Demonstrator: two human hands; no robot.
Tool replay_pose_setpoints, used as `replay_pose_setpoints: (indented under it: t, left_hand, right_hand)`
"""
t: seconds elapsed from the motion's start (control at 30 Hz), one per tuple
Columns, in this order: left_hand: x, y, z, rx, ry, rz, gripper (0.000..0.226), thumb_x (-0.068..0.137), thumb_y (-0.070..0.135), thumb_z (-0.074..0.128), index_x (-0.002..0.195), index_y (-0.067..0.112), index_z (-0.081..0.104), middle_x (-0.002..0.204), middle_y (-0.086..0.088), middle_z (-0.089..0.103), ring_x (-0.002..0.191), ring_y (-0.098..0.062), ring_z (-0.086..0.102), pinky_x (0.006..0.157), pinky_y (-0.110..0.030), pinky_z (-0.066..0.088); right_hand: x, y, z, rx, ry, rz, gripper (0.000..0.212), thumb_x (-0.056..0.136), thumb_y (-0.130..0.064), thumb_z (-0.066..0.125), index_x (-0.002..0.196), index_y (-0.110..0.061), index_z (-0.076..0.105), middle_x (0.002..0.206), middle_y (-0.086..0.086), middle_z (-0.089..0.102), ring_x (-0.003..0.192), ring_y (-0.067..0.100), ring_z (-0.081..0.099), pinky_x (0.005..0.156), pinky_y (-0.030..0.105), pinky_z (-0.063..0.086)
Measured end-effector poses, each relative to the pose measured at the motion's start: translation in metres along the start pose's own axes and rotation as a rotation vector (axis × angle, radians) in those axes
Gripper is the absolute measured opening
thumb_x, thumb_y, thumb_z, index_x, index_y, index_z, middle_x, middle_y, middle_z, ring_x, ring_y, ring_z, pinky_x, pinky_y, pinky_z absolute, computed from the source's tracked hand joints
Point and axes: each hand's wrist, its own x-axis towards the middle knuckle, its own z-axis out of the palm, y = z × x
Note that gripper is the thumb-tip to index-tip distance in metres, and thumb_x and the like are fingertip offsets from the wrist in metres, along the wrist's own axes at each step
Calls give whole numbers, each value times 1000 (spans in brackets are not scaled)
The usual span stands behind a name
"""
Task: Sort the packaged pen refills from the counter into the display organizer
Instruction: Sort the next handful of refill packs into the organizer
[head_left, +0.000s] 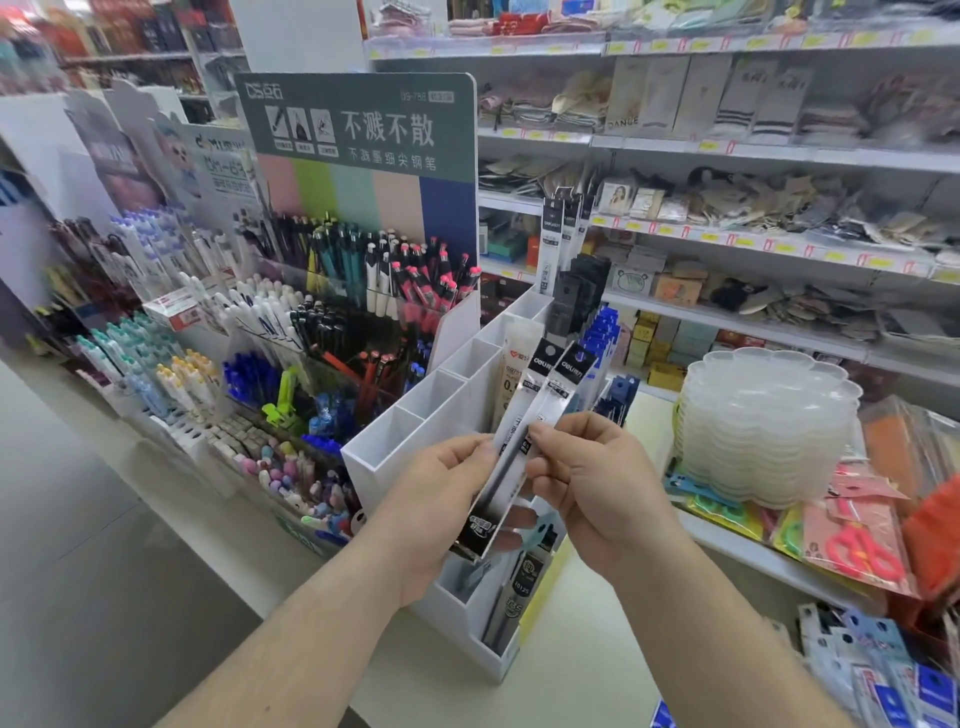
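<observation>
**Two hands, two refill packs, held over the organizer**

Beyond and above both hands: store shelving (727, 150) stacked with blurred packaged goods and yellow price tags.

Up and to the left of the left hand: a tall pen display (358, 218) with a grey-green header card, crowded with upright pens in pink, teal, black and blue.

Directly under and behind the hands: the white display organizer (415, 436), stepped in tiers, several near-left compartments bare, far compartments holding upright refill packs (550, 244), a low front slot below the hands holding more packs (519, 587).

To the right of the right hand: a stack of clear scalloped trays (763, 431); lower right of it, pink scissors in packaging (862, 551).

Beneath both forearms: the pale counter (571, 649).

Close together, nearly touching: left hand (441, 499) curled round the lower half of the packaged pen refills (524, 441), fingertips showing behind the clear sleeve; right hand (597, 483) pinching the same packs at mid-length, thumb on the front.

Two long clear sleeves, fanned slightly at the top, black header cards tilted up and to the right, lower ends down by the left palm, raised above the organizer's front tiers.
</observation>
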Motion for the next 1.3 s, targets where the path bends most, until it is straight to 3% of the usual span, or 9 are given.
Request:
replay_pose_setpoints:
  t: [0.3, 0.43, 0.6, 0.73, 0.83, 0.93, 1.03, 1.17, 1.3]
  left_hand:
    - [-3, 14, 0, 106, -88, 72, 25, 103, 11, 47, 109, 13, 71, 87, -8, 73, 61, -16, 65, 49, -27, 52]
    - [4, 27, 4, 150, -73, 134, 23, 100, 10, 52, 108, 15, 73, 91, -8, 75, 68, -15, 69, 57, -25, 54]
    - [22, 51, -10, 304, 198, 401, 22, 92, 9, 64, 101, 28, 68, 95, 8, 76, 89, -4, 70, 87, -26, 55]
    - [33, 68, -16, 479, 253, 527, 21, 89, 13, 65, 105, 28, 66, 94, 14, 72, 87, 6, 63, 80, -8, 49]
    - [45, 71, -17, 556, 261, 521, 21, 88, 14, 65, 101, 30, 65, 92, 16, 70, 85, 8, 61, 74, -6, 45]
    - [54, 70, -19, 609, 262, 485, 19, 88, 17, 66, 99, 32, 63, 91, 17, 68, 85, 5, 61, 74, -7, 43]
    - [55, 68, -20, 629, 253, 455, 16, 88, 18, 66, 97, 31, 64, 90, 16, 67, 85, 0, 60, 74, -10, 44]
    - [57, 65, -21, 648, 243, 429, 15, 89, 19, 65, 101, 29, 66, 91, 17, 67, 85, 1, 60, 76, -12, 44]
    - [57, 64, -20, 652, 240, 430, 17, 89, 20, 64, 103, 28, 68, 89, 17, 67, 81, 1, 60, 79, -17, 48]
  right_hand:
    - [2, -14, -2, -279, -59, -68, 12, 90, -7, 69, 96, -1, 61, 68, 8, 57, 40, 8, 41, 42, 19, 35]
    - [11, -29, -3, -408, -99, -107, 15, 93, -9, 65, 79, -6, 69, 56, 0, 57, 43, 8, 40, 47, 23, 28]
    - [48, -88, -8, -423, 170, -346, 17, 94, -8, 64, 77, -8, 64, 59, 0, 55, 47, 10, 40, 44, 20, 34]
    - [89, -124, 9, -642, 246, -546, 15, 96, -14, 65, 81, -17, 67, 68, -8, 61, 51, 0, 51, 51, 13, 41]
    - [129, -131, 21, -856, 262, -608, 14, 92, -26, 69, 80, -21, 72, 72, -9, 67, 68, 9, 58, 72, 29, 49]
    - [161, -127, 29, -1040, 283, -585, 22, 91, -33, 68, 82, -14, 75, 83, 0, 73, 87, 23, 65, 95, 43, 50]
    - [181, -120, 34, -1224, 279, -468, 26, 92, -39, 67, 79, -16, 73, 92, 1, 72, 98, 25, 57, 114, 48, 28]
    - [197, -109, 40, -1522, 330, -309, 20, 90, -44, 67, 86, -26, 75, 115, 5, 62, 131, 35, 35, 111, 51, 21]
    - [203, -105, 41, -1635, 407, -342, 24, 90, -47, 64, 97, -26, 74, 121, 8, 59, 124, 34, 36, 102, 47, 28]
